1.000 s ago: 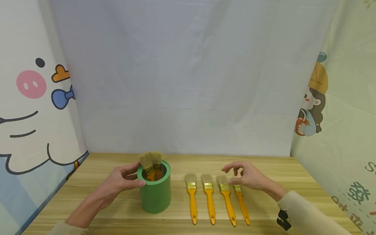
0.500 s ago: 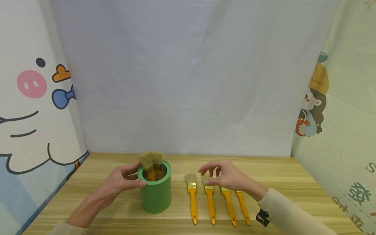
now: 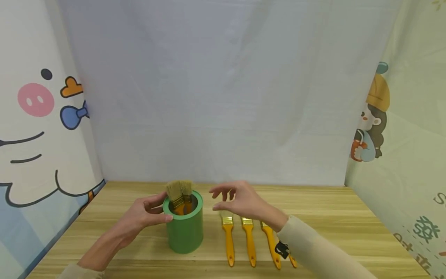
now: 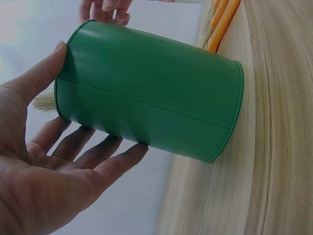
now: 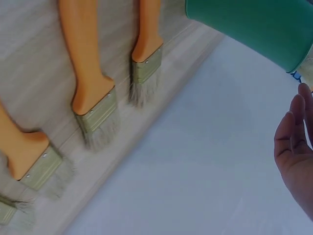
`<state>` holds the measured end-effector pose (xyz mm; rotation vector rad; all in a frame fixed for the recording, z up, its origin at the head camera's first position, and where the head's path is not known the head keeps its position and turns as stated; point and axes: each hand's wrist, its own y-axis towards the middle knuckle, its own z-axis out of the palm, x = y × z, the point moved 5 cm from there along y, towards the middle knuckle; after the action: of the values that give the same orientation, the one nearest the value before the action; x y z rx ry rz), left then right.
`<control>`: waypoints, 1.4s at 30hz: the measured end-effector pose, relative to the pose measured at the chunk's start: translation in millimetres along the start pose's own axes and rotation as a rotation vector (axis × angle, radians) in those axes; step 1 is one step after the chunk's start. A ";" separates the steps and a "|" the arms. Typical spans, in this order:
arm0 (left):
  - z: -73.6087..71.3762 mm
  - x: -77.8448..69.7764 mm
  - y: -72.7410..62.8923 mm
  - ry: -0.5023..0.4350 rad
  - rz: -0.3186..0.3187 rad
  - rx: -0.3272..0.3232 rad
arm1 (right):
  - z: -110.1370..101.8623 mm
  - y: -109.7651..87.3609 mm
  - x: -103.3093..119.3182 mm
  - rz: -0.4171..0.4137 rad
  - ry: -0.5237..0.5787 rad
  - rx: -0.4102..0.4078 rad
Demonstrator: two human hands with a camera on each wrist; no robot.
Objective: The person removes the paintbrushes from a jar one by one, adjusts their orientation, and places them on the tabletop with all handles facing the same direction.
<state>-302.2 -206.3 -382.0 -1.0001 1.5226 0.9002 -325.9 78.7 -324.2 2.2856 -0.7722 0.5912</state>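
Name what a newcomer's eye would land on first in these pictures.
Probably the green can, left of centre in the head view, held by the person's left grip, with two brushes poking out of it, bristles up. Next, the four orange-handled brushes lying in a row to its right, then the large white cartoon figure at the far left.

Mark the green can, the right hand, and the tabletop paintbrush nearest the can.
Green can point(image 3: 186, 234), head view: front of its outer wall.
Right hand point(image 3: 242, 200), head view: back of the hand.
Tabletop paintbrush nearest the can point(image 3: 229, 241), head view: orange handle.
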 end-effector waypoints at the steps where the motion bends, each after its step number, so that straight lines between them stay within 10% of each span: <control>1: 0.2 -0.1 -0.1 0.000 0.002 0.002 | 1.8 3.7 2.2 -0.011 0.002 -0.002; 42: 1.9 -1.3 0.2 -0.005 0.014 0.006 | 44.3 62.4 16.6 -0.108 0.006 -0.120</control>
<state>-301.5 -204.3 -381.0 -0.9832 1.5293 0.9064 -346.0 3.2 -318.3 2.1984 -0.6583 0.4889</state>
